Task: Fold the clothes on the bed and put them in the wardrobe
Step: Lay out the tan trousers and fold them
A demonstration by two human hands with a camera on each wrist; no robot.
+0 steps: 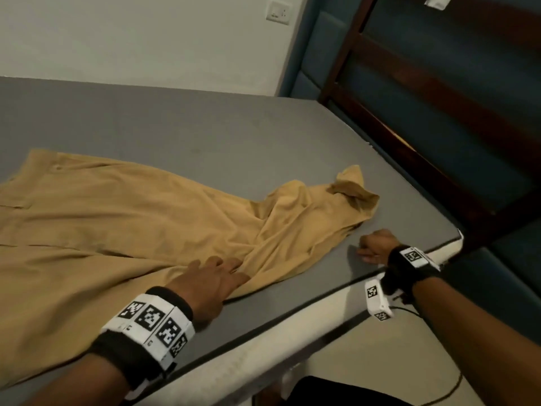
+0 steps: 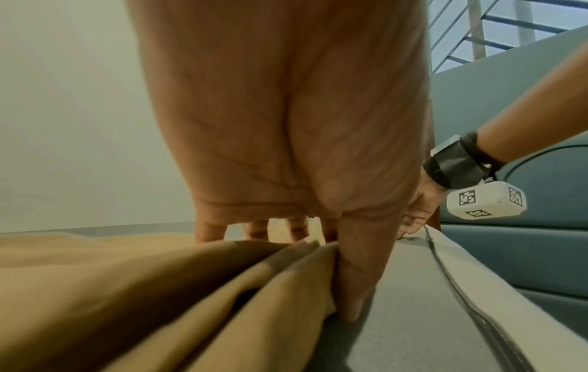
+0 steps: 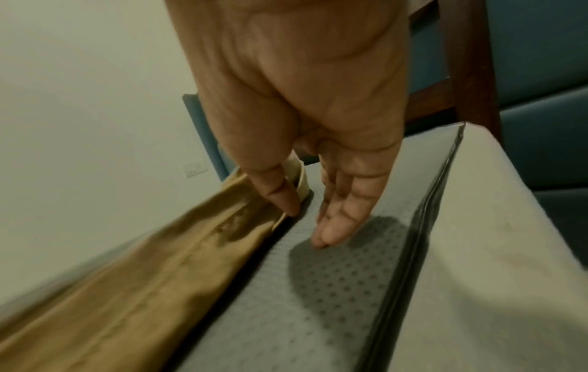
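On grey bed (image 1: 205, 121), tan garment (image 1: 117, 224) cut off left, L hand (image 1: 213, 276) fingertips hidden in folds

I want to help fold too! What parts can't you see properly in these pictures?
- Mustard-yellow cloth garment: its left part is cut off by the head view's edge.
- Left hand: fingertips buried in folds; in the left wrist view the palm hides them.
- Right hand: head view shows only its back.
- Wardrobe: in no view.
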